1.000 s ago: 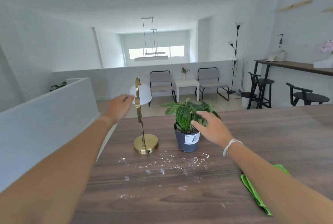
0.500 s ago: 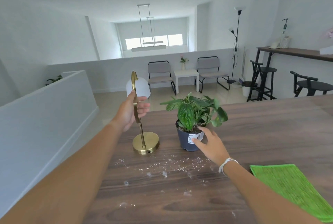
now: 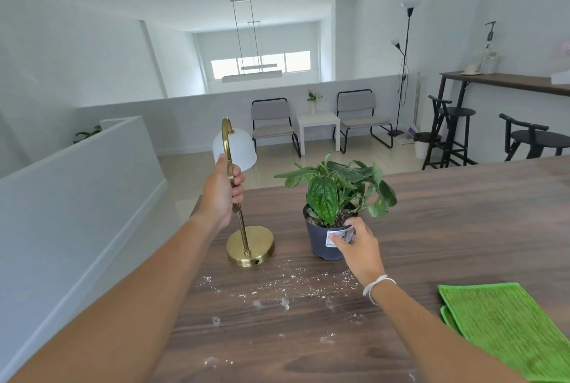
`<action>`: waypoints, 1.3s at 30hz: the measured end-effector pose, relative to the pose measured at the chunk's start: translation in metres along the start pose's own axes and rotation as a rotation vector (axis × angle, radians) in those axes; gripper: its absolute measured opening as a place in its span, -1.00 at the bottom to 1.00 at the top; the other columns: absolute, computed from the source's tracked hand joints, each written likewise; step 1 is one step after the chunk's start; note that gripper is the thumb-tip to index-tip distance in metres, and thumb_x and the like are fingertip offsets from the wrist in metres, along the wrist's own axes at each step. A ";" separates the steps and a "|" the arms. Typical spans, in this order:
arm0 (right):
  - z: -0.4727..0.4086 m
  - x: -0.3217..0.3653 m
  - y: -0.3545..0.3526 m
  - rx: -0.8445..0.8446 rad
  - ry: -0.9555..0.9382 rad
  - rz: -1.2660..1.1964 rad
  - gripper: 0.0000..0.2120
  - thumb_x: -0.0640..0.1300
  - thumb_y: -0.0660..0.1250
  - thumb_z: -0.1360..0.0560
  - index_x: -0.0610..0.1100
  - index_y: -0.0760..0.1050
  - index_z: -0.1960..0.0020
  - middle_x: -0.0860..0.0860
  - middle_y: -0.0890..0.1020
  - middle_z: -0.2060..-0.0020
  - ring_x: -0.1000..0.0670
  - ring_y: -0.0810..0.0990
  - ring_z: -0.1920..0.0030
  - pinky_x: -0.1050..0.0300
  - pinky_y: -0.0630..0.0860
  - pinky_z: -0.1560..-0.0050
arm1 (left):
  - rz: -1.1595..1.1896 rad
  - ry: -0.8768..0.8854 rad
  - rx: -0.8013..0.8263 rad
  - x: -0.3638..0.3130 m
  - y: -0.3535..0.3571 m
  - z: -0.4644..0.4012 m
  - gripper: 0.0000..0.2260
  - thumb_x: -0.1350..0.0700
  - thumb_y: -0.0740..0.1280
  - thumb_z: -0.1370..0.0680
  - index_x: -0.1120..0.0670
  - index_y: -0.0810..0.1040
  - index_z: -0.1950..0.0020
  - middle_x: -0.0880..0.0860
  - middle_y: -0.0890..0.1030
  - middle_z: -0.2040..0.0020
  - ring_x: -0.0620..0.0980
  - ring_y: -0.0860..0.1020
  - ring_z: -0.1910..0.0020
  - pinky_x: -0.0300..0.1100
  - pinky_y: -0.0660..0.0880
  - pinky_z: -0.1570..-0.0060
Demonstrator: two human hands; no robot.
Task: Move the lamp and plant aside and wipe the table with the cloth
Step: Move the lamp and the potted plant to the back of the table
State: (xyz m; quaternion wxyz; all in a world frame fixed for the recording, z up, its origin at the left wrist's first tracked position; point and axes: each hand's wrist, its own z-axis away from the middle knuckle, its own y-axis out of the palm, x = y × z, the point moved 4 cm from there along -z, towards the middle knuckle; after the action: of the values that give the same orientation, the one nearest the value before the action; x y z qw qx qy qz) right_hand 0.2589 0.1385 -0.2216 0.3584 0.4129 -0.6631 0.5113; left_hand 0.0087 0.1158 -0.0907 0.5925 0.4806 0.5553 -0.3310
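My left hand (image 3: 222, 194) is now wrapped round the brass stem of the lamp (image 3: 243, 213), fingers curled shut on it just below the white shade; a second ago it was only reaching toward the shade, so the grip is fresh. My right hand (image 3: 357, 248) has come down off the leaves and now cups the dark pot of the plant (image 3: 331, 222), thumb and fingers pressed against the labelled side; whether it is fully clamped I cannot tell, though it touches. The lamp's round base looks to be resting on the table (image 3: 462, 213), left of the plant, both toward the far side; neither is lifted yet as far as I can judge. White crumbs and a few wet spots (image 3: 277, 287) lie scattered just near of both; the green cloth (image 3: 505, 327) lies flat at the near right, untouched. With both things in hand, I judge the next step is to carry them aside, clear of the mess, before wiping.
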 end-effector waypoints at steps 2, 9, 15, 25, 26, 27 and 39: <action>-0.001 0.000 0.001 -0.020 0.002 -0.024 -0.77 -0.23 0.35 -0.41 -0.13 0.41 -0.04 -0.09 0.49 0.00 -0.06 0.46 0.12 0.30 0.32 0.29 | 0.009 0.014 -0.035 0.000 0.003 0.000 -0.60 -0.12 0.01 -0.59 0.03 0.28 0.40 -0.12 0.28 0.55 -0.16 0.14 0.61 -0.32 0.08 0.63; -0.005 -0.003 0.001 -0.036 0.003 -0.064 -0.80 -0.27 0.34 -0.40 -0.05 0.38 0.07 -0.07 0.49 0.06 -0.10 0.47 0.10 0.26 0.36 0.30 | 0.037 0.040 -0.065 0.001 0.006 0.001 -0.61 -0.08 0.02 -0.59 0.03 0.28 0.41 -0.10 0.31 0.55 -0.16 0.14 0.62 -0.31 0.06 0.62; -0.006 0.004 0.005 -0.052 0.017 -0.067 -0.81 -0.28 0.34 -0.40 -0.07 0.39 0.08 -0.10 0.51 0.10 -0.10 0.46 0.16 0.24 0.38 0.33 | 0.023 0.055 -0.021 -0.003 0.001 -0.002 -0.61 -0.07 0.03 -0.58 0.03 0.26 0.42 -0.09 0.34 0.56 -0.14 0.13 0.61 -0.31 0.07 0.64; -0.020 0.038 0.016 -0.081 0.004 -0.049 -0.84 -0.25 0.34 -0.41 -0.10 0.41 0.07 -0.13 0.52 0.09 -0.08 0.47 0.18 0.23 0.37 0.37 | -0.015 0.118 0.068 -0.039 0.003 -0.023 -0.60 -0.04 0.03 -0.59 0.04 0.25 0.44 -0.09 0.29 0.58 -0.14 0.13 0.60 -0.31 0.08 0.62; -0.023 0.041 0.017 -0.079 0.002 -0.052 -0.84 -0.25 0.34 -0.41 -0.10 0.41 0.07 -0.13 0.52 0.10 -0.09 0.47 0.18 0.22 0.37 0.38 | -0.010 0.115 0.068 -0.041 0.003 -0.027 -0.59 -0.05 0.03 -0.59 0.04 0.25 0.44 -0.09 0.29 0.57 -0.14 0.14 0.60 -0.31 0.08 0.62; -0.027 0.043 0.018 -0.077 0.001 -0.055 -0.84 -0.25 0.34 -0.41 -0.10 0.41 0.07 -0.13 0.52 0.10 -0.10 0.48 0.18 0.20 0.38 0.37 | -0.003 0.110 0.068 -0.043 0.002 -0.031 -0.59 -0.05 0.03 -0.59 0.04 0.25 0.45 -0.09 0.29 0.57 -0.14 0.14 0.60 -0.31 0.08 0.62; -0.128 0.051 0.043 0.045 -0.097 -0.088 -0.83 -0.25 0.36 -0.39 -0.04 0.40 0.16 -0.03 0.46 0.32 -0.03 0.41 0.33 0.18 0.32 0.43 | 0.035 0.146 -0.115 -0.058 -0.002 -0.087 -0.60 -0.04 0.03 -0.59 0.05 0.27 0.42 -0.10 0.30 0.57 -0.16 0.15 0.63 -0.33 0.08 0.64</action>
State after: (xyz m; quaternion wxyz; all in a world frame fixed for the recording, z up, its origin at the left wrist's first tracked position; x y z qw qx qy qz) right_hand 0.2054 0.2595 -0.1638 0.3387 0.4737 -0.6493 0.4892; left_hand -0.0326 0.1887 -0.0272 0.5829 0.4784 0.6064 -0.2524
